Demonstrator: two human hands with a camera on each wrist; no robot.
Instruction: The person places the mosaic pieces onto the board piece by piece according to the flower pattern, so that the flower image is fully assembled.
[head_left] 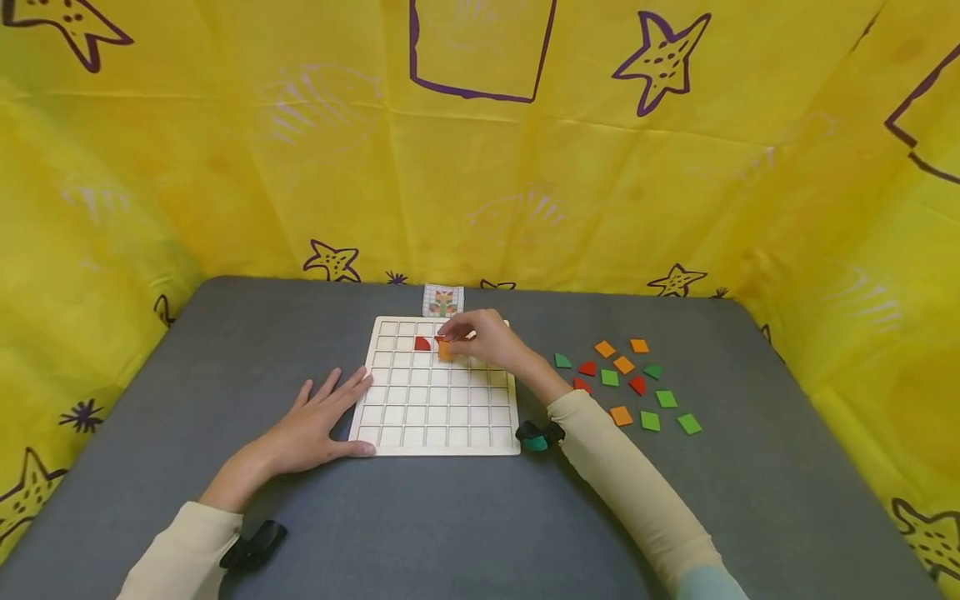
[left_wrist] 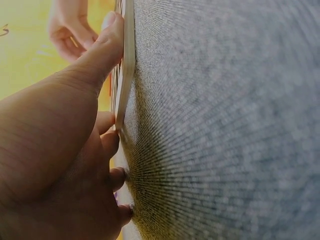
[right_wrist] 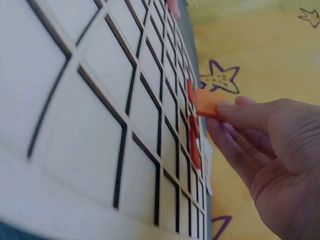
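My right hand [head_left: 483, 337] pinches an orange square tile [right_wrist: 206, 102] between thumb and fingers, over the far rows of a white grid board [head_left: 427, 414]. A red quarter-round tile [head_left: 422, 343] lies in a cell just left of it. More red shows beside the orange tile in the right wrist view, where red pieces [right_wrist: 194, 150] sit on the grid. With fingers spread, my left hand [head_left: 318, 425] rests against the board's left edge, its thumb on the near left corner. In the left wrist view, fingertips [left_wrist: 125, 212] touch the grey cloth next to the board.
Loose tiles are scattered right of the board: orange squares [head_left: 624, 365], green squares [head_left: 650, 421], red pieces [head_left: 637, 385] and dark green pieces [head_left: 562, 361]. A small card with a coloured grid picture [head_left: 444, 301] lies behind the board. Yellow patterned cloth [head_left: 480, 183] surrounds the grey table [head_left: 420, 533].
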